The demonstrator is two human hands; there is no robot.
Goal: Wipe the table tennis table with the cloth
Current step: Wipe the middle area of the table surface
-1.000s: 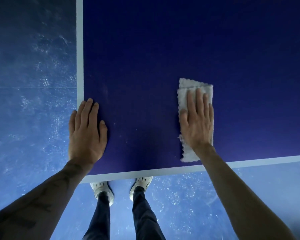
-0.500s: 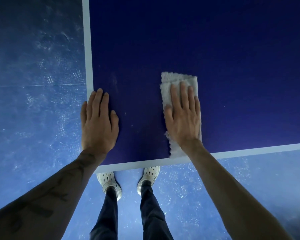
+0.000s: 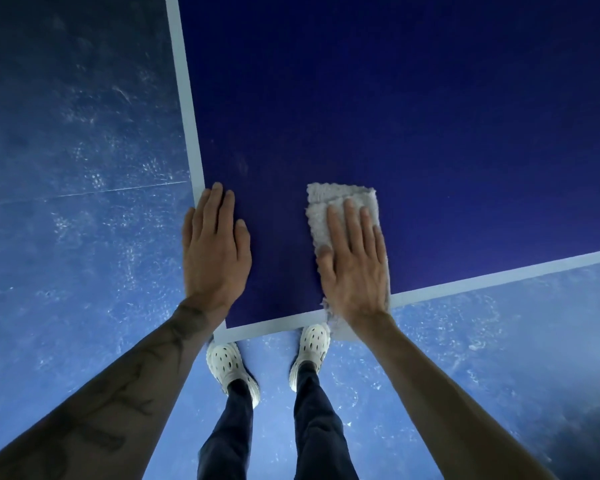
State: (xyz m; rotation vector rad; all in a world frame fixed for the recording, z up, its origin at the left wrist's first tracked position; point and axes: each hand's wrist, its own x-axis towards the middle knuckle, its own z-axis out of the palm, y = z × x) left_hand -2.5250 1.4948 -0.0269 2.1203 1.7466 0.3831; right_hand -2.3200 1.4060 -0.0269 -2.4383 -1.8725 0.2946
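One folded, fluffy pale-grey cloth [image 3: 340,202] lies lengthwise across the near edge of the dark-blue worktop [image 3: 361,98], overhanging it. The right hand [image 3: 355,268] presses it and the left hand [image 3: 215,258] rests at the corner, all fingers straight, together.

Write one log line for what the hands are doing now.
stage: wiping near corner | right hand: flat, pressing cloth | left hand: flat on table by left line | cloth: near end overhangs table edge
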